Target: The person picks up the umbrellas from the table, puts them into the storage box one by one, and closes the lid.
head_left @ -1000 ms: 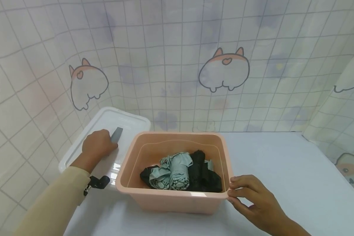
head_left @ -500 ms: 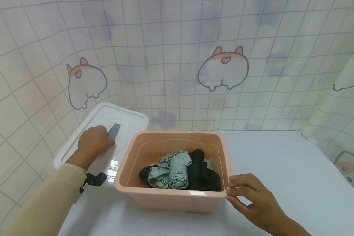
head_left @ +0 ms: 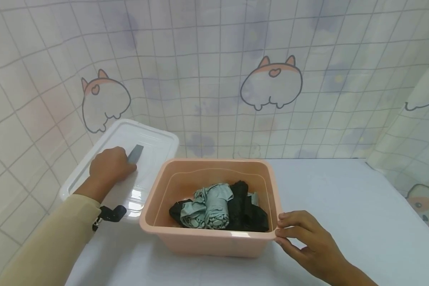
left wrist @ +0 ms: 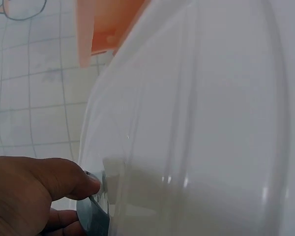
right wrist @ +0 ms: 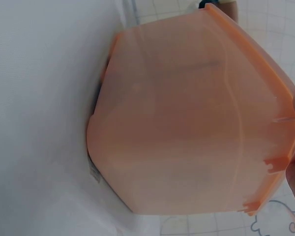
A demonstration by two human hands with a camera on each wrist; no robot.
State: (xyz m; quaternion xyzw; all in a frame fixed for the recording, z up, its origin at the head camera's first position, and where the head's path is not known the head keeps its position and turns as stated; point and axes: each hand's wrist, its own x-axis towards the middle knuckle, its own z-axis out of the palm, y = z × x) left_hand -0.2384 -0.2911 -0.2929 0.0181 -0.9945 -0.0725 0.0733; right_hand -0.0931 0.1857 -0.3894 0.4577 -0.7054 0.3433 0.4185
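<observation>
In the head view my left hand (head_left: 109, 165) grips the grey handle (head_left: 135, 154) of a white plastic lid (head_left: 155, 145), left of a peach plastic box (head_left: 214, 244). The left wrist view shows my thumb on top of that handle (left wrist: 92, 216), with fingers beneath. At the box's front right corner, my right hand (head_left: 307, 244) pinches the rim between thumb and fingertips. Inside the box lie grey-green rolled fabric bundles (head_left: 217, 204), with pale round tips like folded umbrellas, and black ones (head_left: 239, 208). The lid's near left part is hidden behind my forearm.
A white table surface (head_left: 329, 198) carries the box. A curtain (head_left: 214, 79) with a grid and corgi print hangs behind and along both sides, close to the lid's far edge. A black wrist mount (head_left: 112, 214) sticks out from my left sleeve.
My left hand and the lid have shifted a little left and away from me, opening a slightly wider offset from the box. The right hand and the box stay put.
</observation>
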